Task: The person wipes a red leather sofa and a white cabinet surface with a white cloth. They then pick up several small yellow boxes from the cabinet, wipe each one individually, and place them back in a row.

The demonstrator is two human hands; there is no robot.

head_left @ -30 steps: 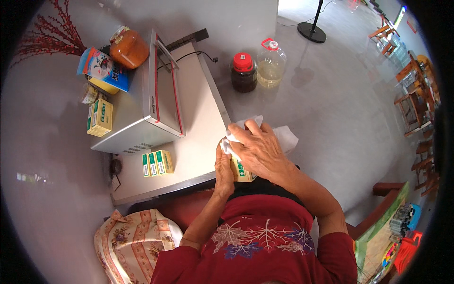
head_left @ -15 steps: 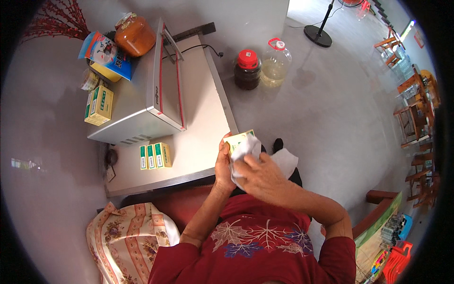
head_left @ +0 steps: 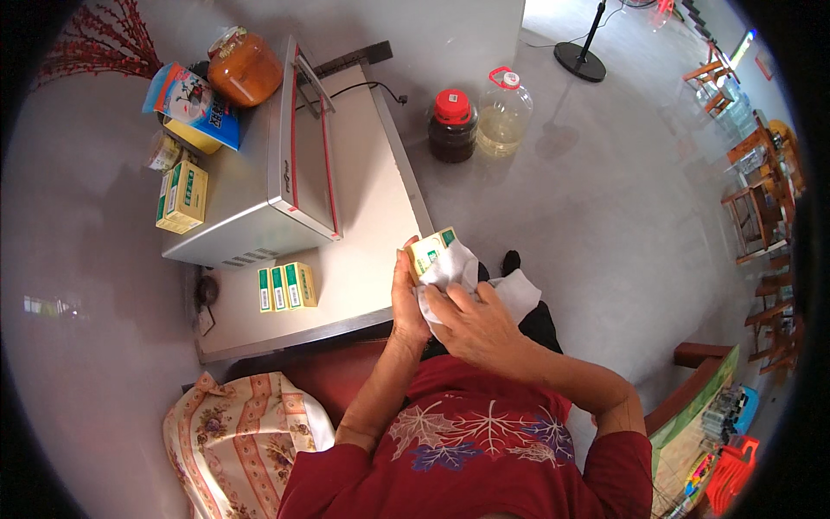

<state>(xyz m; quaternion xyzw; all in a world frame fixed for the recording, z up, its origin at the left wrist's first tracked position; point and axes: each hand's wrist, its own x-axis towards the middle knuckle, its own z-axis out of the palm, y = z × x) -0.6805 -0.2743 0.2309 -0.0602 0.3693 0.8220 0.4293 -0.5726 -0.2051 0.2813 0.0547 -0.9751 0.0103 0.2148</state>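
Above my lap, my left hand (head_left: 407,298) grips a small yellow and green box (head_left: 427,252) by its side. A white cloth (head_left: 451,270) is bunched over the lower part of that box, one end hanging off to the right. My right hand (head_left: 474,320) presses the cloth against the box, its fingers bent over the fabric. Left of my hands, three matching boxes (head_left: 287,286) stand side by side on the pale counter (head_left: 363,277). More boxes of this kind (head_left: 182,195) sit on top of the silver oven-like appliance (head_left: 246,195).
The appliance also carries an orange-brown jar (head_left: 245,69) and a blue pouch (head_left: 194,104). On the floor stand a dark red-lidded jar (head_left: 452,130), a clear jug (head_left: 504,117) and a fan base (head_left: 580,62). A patterned cloth (head_left: 242,432) lies at my left; wooden chairs (head_left: 752,221) line the right.
My right hand and the cloth have slid slightly down on the box, so more of its printed face shows. My left hand keeps its grip.
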